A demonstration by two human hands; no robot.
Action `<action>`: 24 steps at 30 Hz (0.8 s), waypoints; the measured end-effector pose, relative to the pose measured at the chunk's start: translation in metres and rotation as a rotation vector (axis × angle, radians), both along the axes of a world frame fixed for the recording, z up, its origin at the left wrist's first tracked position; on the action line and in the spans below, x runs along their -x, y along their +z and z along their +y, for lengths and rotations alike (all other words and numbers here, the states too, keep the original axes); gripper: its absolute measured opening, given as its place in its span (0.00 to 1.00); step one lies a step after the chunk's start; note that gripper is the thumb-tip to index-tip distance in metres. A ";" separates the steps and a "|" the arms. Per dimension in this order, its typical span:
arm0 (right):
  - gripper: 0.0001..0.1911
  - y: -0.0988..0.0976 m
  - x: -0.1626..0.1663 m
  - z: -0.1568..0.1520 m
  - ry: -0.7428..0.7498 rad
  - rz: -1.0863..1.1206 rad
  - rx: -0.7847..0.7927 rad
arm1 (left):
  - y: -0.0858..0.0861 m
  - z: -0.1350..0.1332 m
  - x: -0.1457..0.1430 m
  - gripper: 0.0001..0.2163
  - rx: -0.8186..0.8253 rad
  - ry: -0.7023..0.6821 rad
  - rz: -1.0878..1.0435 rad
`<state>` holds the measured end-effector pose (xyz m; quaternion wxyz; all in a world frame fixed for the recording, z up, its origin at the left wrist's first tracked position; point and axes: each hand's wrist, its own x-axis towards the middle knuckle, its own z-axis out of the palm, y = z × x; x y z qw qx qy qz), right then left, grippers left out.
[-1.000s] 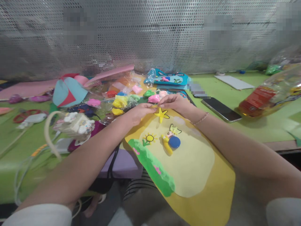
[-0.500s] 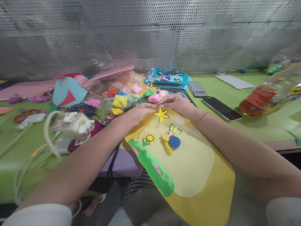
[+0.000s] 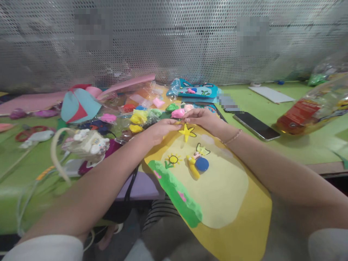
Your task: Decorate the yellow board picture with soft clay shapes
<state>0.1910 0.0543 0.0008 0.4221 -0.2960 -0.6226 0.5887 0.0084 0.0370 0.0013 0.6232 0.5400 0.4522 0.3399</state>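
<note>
A yellow clay star stands at the top of a yellow card that slants toward my lap. My left hand comes in from the left, its fingertips closed on the star's left edge. From the other side my right hand pinches the star's upper tip, partly hiding it. The card's pale middle bears a clay figure with a blue round body and yellow hair, and a yellow sun-like flower. Green clay with pink bits runs along the card's left edge.
Clay lumps in plastic, including a yellow one, lie behind the hands. At right are a phone and a tilted bottle. Left are a strapped cream-coloured case and red-handled scissors. A perforated metal panel stands behind.
Very little differs. My fingertips shift slightly at the star's top, and my right fingers move a touch to the right. The card stays almost still.
</note>
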 end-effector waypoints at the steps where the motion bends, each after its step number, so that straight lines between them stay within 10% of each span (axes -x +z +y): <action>1: 0.11 -0.001 -0.001 0.000 0.007 0.008 -0.002 | 0.000 0.000 0.000 0.14 -0.001 -0.004 0.000; 24: 0.08 0.008 0.003 -0.010 -0.172 -0.319 -0.363 | 0.001 -0.001 -0.001 0.08 0.007 -0.007 -0.011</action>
